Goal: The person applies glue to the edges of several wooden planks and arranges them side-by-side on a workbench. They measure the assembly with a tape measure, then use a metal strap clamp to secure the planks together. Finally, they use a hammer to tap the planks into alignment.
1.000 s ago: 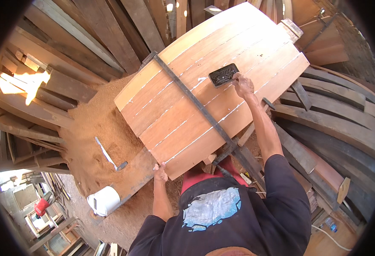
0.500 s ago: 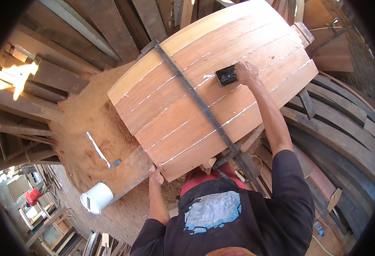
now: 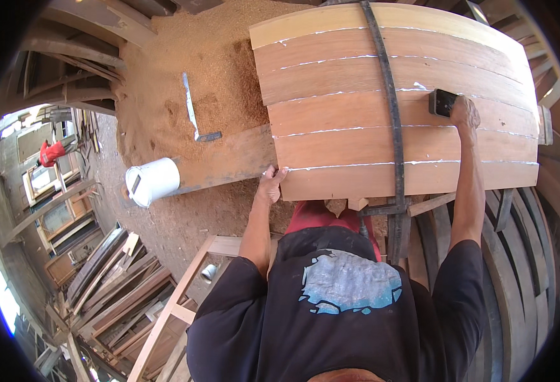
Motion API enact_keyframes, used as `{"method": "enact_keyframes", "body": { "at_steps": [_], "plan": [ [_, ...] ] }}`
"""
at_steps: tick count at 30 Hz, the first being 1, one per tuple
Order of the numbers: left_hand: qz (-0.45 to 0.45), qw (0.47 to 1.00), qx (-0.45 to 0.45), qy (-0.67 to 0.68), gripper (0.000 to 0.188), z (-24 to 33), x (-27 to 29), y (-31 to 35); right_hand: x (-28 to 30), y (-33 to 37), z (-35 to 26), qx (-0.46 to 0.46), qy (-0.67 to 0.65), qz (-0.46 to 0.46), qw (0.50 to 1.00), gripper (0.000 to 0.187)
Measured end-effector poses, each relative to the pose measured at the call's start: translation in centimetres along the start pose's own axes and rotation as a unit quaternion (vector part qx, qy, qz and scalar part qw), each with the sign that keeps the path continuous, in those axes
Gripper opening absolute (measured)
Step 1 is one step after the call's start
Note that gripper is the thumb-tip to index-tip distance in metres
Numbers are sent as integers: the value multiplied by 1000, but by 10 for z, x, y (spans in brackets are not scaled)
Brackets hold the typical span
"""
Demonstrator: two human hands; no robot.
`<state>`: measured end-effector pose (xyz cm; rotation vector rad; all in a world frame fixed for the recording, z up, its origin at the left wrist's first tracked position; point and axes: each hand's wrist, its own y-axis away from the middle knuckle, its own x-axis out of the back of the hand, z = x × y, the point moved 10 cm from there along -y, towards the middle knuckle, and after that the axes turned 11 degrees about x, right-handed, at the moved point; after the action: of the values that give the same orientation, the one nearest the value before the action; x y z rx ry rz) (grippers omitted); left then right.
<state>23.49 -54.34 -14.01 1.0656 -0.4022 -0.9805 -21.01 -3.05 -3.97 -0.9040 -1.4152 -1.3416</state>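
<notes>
A panel of curved wooden boards (image 3: 331,114), with white glue lines along its joints, lies in front of me. My left hand (image 3: 271,184) is closed on its near left corner, thumb on top. My right hand (image 3: 465,114) is closed at the right end of a black rectangular block or shallow tray (image 3: 444,102), held at the panel's surface. A handle, if it has one, is hidden. Just beyond it is a white glue blob (image 3: 419,86). A dark metal bar clamp (image 3: 389,95) crosses the panel between my hands.
Left of the panel, a hammer-shaped tool (image 3: 194,111) with a white shaft lies by a sawdust heap (image 3: 222,70). A white bucket (image 3: 154,181) stands on a plank (image 3: 229,159). Wood scraps (image 3: 121,293) and a pale frame (image 3: 181,299) lie lower left; curved timbers (image 3: 516,248) are stacked right.
The view has turned, so the panel now sits level and further right. My left hand stays at its corner. My right hand still holds the black thing, which shows more of its side.
</notes>
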Motion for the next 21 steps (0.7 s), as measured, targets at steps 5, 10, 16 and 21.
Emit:
{"method": "enact_keyframes", "body": {
  "at_steps": [5, 10, 16, 21],
  "plan": [
    [-43, 997, 19, 68, 43, -10, -6, 6, -6, 5, 17, 36, 28, -10, 999, 25],
    [-59, 995, 16, 78, 40, -7, -18, 14, 1, 9, 52, 1, -181, 83, 980, 22],
    [6, 999, -39, 10, 45, 8, -4, 3, -20, 16, 76, -61, -390, 66, 916, 31],
    [137, 986, -73, -62, 53, 12, 34, -3, -8, 21, 62, -18, -359, 69, 931, 32]
  ]
}}
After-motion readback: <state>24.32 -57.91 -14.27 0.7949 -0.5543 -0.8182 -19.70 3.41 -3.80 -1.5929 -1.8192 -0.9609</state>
